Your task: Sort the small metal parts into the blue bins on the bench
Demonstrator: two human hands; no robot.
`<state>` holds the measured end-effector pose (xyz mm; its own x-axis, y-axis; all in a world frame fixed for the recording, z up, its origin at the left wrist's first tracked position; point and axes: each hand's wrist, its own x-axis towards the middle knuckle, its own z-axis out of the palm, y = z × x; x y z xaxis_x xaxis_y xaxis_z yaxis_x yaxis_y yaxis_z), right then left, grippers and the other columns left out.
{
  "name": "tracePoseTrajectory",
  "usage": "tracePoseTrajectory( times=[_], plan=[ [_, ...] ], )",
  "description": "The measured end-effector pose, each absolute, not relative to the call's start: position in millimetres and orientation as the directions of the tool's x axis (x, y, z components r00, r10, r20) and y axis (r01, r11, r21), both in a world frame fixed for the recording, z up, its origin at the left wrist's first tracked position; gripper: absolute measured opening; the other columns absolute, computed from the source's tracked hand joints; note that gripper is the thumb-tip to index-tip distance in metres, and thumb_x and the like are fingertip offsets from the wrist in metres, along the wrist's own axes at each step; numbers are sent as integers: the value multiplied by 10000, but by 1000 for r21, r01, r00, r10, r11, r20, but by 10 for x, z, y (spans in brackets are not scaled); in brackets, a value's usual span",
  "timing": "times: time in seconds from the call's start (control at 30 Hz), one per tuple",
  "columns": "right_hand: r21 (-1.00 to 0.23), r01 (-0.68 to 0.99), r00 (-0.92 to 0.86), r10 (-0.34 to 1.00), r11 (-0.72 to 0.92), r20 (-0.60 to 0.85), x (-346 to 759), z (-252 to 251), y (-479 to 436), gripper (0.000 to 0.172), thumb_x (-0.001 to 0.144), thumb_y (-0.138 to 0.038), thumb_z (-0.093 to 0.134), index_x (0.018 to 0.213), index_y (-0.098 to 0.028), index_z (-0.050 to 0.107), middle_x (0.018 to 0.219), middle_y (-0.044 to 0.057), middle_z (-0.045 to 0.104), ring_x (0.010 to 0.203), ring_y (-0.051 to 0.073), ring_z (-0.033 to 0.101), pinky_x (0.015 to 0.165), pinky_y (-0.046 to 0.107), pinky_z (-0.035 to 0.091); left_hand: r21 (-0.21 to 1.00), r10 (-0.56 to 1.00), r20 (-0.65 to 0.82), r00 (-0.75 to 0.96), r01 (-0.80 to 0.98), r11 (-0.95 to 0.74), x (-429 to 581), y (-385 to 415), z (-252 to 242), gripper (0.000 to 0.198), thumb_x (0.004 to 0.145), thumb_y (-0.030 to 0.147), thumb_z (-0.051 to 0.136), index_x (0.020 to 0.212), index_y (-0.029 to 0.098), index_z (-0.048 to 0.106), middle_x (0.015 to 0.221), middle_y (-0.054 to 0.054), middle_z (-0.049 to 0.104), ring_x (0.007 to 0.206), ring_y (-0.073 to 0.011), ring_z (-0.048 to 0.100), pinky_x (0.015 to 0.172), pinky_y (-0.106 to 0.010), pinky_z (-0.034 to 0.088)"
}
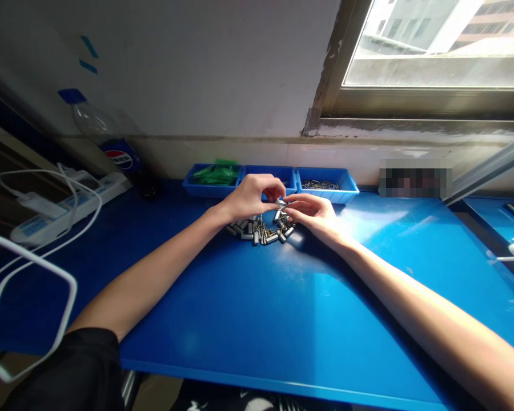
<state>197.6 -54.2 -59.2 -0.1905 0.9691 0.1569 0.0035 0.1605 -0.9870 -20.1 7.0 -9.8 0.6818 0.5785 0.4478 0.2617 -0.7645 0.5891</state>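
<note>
Fingers [303,198] — well inside table edge [223,378]

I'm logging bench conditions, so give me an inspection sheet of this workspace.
Surface: blue table, sunlit on the right.
Work items: small metal part held above loose metal pieces; three blue bins behind.
Clutter: cola bottle, back left; blurred item, back right.
Hands: left hand pinches the part; right hand meets it, grip unclear.
Cables: white cables at left, near a power strip.
Surroundings: wall behind, window upper right.
</note>
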Motion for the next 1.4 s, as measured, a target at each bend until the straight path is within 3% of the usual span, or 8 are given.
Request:
tracePoseTrajectory(
  times=[0.3, 0.6, 0.73, 0.9, 1.0, 1.13, 1.27, 1.4],
  plan=[
    [-984, -39, -140, 974, 176, 180, 2018, -635, -501, 400, 783, -474, 882, 1077, -211, 815, 892, 52, 815, 619, 149, 652, 600, 298, 541, 655, 613, 477, 630, 210, -726, -162, 25, -103, 161, 843, 296, 812, 905, 151, 782, 916, -67, 793, 823, -174, 743, 793, -272, 604],
    [-975, -39, -75, 972, 219, 222, 2013, -655, -468, 256, 826, -438, 836, 953, -220, 795, 798, 28, 778, 597, 147, 628, 606, 302, 526, 733, 810, 542, 223, 347, -586, -232, 187, -197, 179, 840, 288, 795, 921, 129, 813, 1003, -105, 822, 863, -215, 791, 830, -316, 651],
    [-962, 113, 0, 968, 250, 251, 2000, -668, -482, 284, 848, -460, 801, 1001, -221, 785, 863, 39, 775, 648, 165, 638, 611, 307, 532, 630, 736, 503, 453, 390, -671, -291, 157, -45, 158, 871, 268, 750, 945, 151, 825, 962, -75, 824, 843, -200, 779, 821, -300, 629],
    [-827, 438, -43, 927, 353, 373, 1998, -614, -545, 327, 889, -480, 755, 1078, -213, 768, 1042, 66, 772, 592, 135, 554, 589, 313, 507, 511, 511, 215, 832, 350, -785, -346, 103, 200, 201, 907, 318, 725, 1015, 186, 832, 971, -56, 821, 853, -193, 767, 761, -266, 583],
    [-741, 525, -219, 908, 418, 357, 2049, -518, -591, 431, 872, -517, 780, 1182, -220, 749, 1133, 81, 751, 548, 109, 509, 553, 304, 494, 437, 454, 211, 865, 332, -836, -398, 58, 152, 251, 925, 346, 720, 1096, 191, 819, 1053, -82, 815, 944, -217, 762, 848, -302, 580],
    [-751, 474, -392, 874, 460, 288, 2124, -439, -627, 538, 804, -550, 846, 1227, -235, 741, 1294, 109, 707, 632, 130, 623, 598, 309, 561, 346, 451, 296, 842, 345, -872, -565, -91, -122, 448, 915, 442, 748, 1286, 191, 754, 1309, -135, 743, 1282, -310, 647, 1127, -448, 506],
    [-786, 436, -398, 878, 437, 267, 2137, -507, -650, 416, 803, -547, 843, 1048, -213, 802, 1132, 106, 755, 647, 160, 679, 640, 329, 598, 334, 555, 324, 766, 456, -825, -681, -300, -402, 423, 969, 407, 679, 1347, 222, 718, 1395, -116, 698, 1416, -323, 536, 1180, -519, 471],
    [-798, 435, -341, 896, 417, 283, 2117, -601, -672, 343, 853, -550, 786, 893, -212, 821, 998, 97, 770, 698, 193, 713, 694, 341, 623, 380, 613, 418, 670, 484, -788, -602, -438, -563, 281, 973, 319, 663, 1204, 207, 778, 1236, -109, 768, 1340, -319, 573, 1139, -520, 502]
  ],
)
